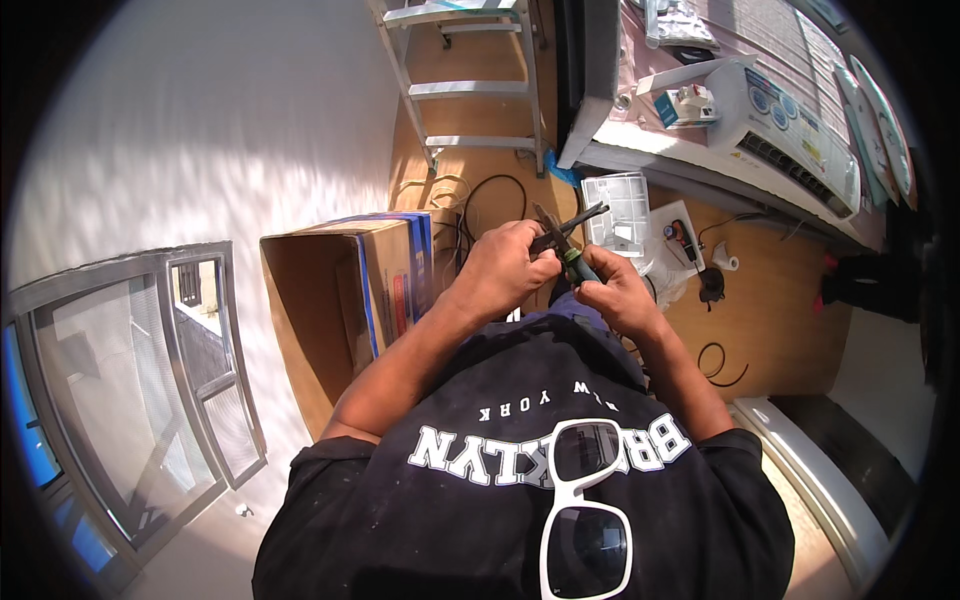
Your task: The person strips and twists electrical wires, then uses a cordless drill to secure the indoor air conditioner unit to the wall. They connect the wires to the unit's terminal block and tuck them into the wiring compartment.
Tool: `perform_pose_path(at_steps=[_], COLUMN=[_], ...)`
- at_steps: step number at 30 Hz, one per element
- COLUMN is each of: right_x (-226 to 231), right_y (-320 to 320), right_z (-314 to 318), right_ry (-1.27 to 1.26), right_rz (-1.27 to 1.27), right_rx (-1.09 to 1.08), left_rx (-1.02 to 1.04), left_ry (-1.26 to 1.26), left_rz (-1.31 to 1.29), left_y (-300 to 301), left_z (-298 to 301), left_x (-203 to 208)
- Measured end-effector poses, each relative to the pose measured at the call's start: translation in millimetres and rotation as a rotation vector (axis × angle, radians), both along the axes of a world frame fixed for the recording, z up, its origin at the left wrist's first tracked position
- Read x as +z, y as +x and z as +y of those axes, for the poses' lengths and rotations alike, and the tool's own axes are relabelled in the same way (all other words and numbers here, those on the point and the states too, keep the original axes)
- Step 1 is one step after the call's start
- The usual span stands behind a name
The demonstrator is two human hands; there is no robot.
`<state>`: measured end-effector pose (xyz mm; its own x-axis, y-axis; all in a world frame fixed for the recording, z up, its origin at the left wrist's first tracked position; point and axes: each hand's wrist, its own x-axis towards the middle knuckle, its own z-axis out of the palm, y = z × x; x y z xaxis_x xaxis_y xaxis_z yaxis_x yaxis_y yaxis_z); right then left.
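Note:
My left hand [503, 268] is closed around a black cable [588, 215], whose end sticks out to the upper right. In my right hand [622, 292] is a knife-like tool [578, 265] with a green and dark handle. Its narrow, brownish blade points up and left and crosses the cable close to my left fingers. Whether the blade touches the cable I cannot tell. Both hands are held close together in front of my body, above the floor.
An aluminium stepladder [470, 90] stands ahead, and an open cardboard box [305, 310] is to the left. A white air conditioner unit [785, 135] lies on a covered surface at the right. Nearby are a clear compartment case [617, 205], a tape roll [726, 257] and loose black cable [497, 180].

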<state>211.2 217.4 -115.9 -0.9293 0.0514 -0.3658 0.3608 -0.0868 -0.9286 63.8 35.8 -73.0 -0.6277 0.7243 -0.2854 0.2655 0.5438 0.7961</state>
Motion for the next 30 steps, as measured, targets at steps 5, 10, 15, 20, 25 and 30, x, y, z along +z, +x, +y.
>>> perform_pose_path(at_steps=[5,10,15,20,25,30], right_x=[-9,-18,-31,-42,-55,-78], right_y=[-7,-7,-12,-30,-40,-24], right_z=[-8,-5,0,21,41,40], right_ry=[-0.236,-0.281,-0.024,0.61,0.7,0.782], right_rz=[-0.094,-0.086,-0.033,0.046,-0.119,-0.303], right_rx=[-0.078,0.045,0.052,0.03,0.053,0.167], left_rx=[0.046,0.016,-0.009,0.088,0.304,0.531], left_ry=[-0.019,0.012,0.027,-0.15,-0.147,0.384], left_rz=[-0.001,0.055,-0.012,-0.087,-0.146,-0.73], left_y=[4,6,-1,3,-4,-26], left_z=[-2,2,13,23,20,-9], left_x=[-2,-7,-9,-22,-47,-59])
